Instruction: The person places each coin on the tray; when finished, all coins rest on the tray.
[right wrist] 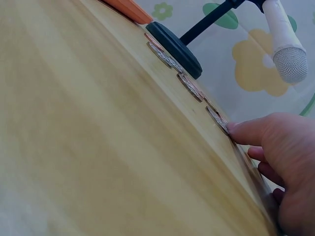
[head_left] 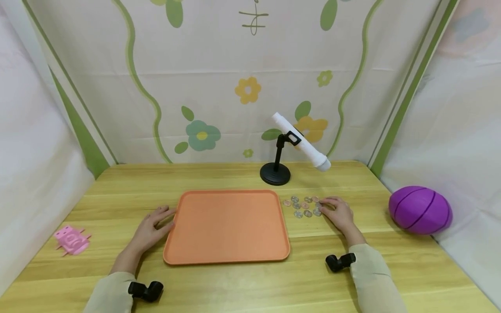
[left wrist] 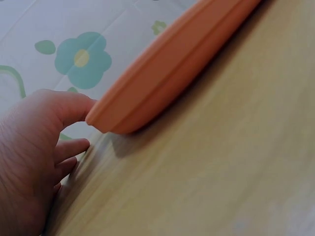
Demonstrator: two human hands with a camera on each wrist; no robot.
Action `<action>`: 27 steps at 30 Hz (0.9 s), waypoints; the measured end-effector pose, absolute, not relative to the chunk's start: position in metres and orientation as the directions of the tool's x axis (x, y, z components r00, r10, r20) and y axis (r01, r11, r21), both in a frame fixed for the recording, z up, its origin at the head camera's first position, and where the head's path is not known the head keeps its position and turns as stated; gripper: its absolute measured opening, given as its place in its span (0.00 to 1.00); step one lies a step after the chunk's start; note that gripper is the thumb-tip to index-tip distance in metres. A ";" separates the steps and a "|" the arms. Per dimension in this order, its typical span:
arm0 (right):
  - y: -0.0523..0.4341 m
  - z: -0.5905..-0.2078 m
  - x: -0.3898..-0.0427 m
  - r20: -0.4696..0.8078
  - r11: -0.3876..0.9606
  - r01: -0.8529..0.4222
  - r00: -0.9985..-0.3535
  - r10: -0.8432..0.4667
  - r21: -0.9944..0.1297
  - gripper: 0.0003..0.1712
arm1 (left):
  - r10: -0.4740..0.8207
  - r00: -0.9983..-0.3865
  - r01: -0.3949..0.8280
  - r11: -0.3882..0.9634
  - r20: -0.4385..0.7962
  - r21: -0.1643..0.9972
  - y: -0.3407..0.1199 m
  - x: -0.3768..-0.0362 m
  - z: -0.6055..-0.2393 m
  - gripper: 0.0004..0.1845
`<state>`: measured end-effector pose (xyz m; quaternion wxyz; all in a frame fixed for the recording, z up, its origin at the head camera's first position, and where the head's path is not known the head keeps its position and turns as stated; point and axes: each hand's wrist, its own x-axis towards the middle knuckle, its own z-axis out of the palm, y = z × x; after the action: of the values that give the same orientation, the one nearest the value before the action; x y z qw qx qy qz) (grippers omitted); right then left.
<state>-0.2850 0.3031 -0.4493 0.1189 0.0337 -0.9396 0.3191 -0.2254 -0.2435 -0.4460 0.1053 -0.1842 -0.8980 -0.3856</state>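
Note:
An empty orange tray (head_left: 227, 226) lies in the middle of the wooden table. My left hand (head_left: 154, 224) rests on the table at the tray's left edge, and in the left wrist view its thumb (left wrist: 74, 105) touches the tray rim (left wrist: 162, 78). Several coins (head_left: 303, 206) lie in a cluster right of the tray. My right hand (head_left: 337, 212) lies at the cluster's right end. In the right wrist view its thumb tip (right wrist: 241, 132) touches the edge of the nearest coin (right wrist: 217, 119). Neither hand holds anything that I can see.
A black stand (head_left: 275, 171) holding a white tube (head_left: 301, 142) stands behind the coins. A purple ball (head_left: 420, 210) sits at the table's right edge. A small pink toy (head_left: 71, 239) lies at the left. Flowered cloth walls close in three sides.

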 end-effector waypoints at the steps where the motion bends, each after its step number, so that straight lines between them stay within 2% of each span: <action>1: 0.303 -0.449 -0.285 0.238 0.798 -0.136 -0.971 0.010 -0.588 0.19 | 0.252 -0.909 0.414 0.633 0.332 0.654 -0.244 -0.225 -0.446 0.22; 16: 0.298 -0.441 -0.285 0.167 0.807 -0.088 -0.986 0.013 -0.583 0.16 | 0.261 -0.913 0.406 0.638 0.312 0.655 -0.245 -0.226 -0.443 0.23; 27: 0.298 -0.444 -0.286 0.198 0.823 -0.130 -0.980 -0.022 -0.553 0.15 | 0.257 -0.911 0.411 0.626 0.321 0.663 -0.245 -0.225 -0.444 0.22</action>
<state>-0.2864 0.2977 -0.4445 0.0918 0.0399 -0.9503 0.2948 -0.2249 -0.2446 -0.4444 0.0981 -0.1864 -0.8963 -0.3903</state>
